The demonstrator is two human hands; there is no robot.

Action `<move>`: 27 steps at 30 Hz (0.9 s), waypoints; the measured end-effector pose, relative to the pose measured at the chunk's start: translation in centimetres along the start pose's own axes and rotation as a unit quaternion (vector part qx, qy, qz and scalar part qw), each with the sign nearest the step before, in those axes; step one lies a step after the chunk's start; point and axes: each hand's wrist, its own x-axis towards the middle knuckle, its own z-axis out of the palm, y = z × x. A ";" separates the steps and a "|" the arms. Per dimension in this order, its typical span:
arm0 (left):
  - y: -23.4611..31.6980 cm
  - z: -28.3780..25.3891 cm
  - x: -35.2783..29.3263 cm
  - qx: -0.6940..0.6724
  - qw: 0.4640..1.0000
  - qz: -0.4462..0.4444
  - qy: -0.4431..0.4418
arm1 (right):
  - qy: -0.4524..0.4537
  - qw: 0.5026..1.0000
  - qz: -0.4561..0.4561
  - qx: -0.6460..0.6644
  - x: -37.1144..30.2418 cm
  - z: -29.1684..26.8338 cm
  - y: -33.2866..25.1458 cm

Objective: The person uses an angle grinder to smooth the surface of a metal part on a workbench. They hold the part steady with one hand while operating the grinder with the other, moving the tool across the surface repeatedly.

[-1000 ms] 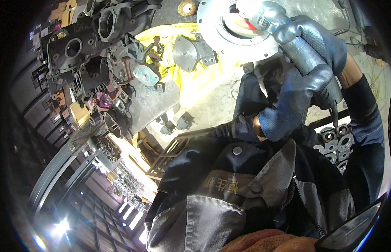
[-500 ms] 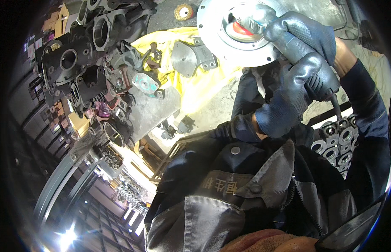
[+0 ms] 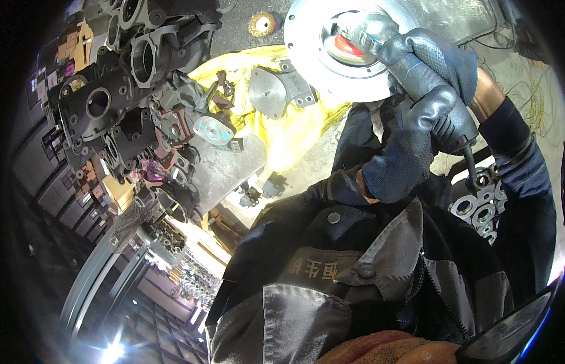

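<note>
Both of my hands, in dark blue gloves with grey coated palms and fingers, are wrapped around an angle grinder point(image 3: 410, 73). My left hand point(image 3: 413, 136) grips its rear end, where a cord comes out. My right hand point(image 3: 443, 57) is closed around the body nearer the head. The grinder's silver head reaches into the opening of a large round metal flange point(image 3: 304, 45) with bolt holes around its rim. A red disc point(image 3: 348, 46) shows under the head, inside the opening. Glare hides where the disc meets the metal.
A grey metal bracket point(image 3: 269, 92) lies on yellow cloth point(image 3: 276, 142) left of the flange. Further left are dark castings point(image 3: 97, 103) and a part with green marks point(image 3: 213, 130). A gold wire brush wheel point(image 3: 262, 25) sits on the bench. Ring-shaped parts point(image 3: 484, 212) lie beside my right arm.
The view has shifted slightly. My hands and the grinder's rear end have moved a little to the left, while its head stays in the flange opening. Both hands keep their grip.
</note>
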 end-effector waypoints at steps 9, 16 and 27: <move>1.0 -1.1 -0.1 0.073 0.997 0.002 -0.033 | 0.038 0.997 -0.003 0.062 -0.3 1.4 0.4; 1.4 -1.0 -0.5 0.010 0.994 -0.072 0.086 | 0.073 0.989 0.034 0.123 -0.6 3.3 0.7; 3.3 -3.2 -2.7 0.091 0.988 -0.116 0.038 | 0.142 0.948 0.022 0.283 -0.5 8.2 0.5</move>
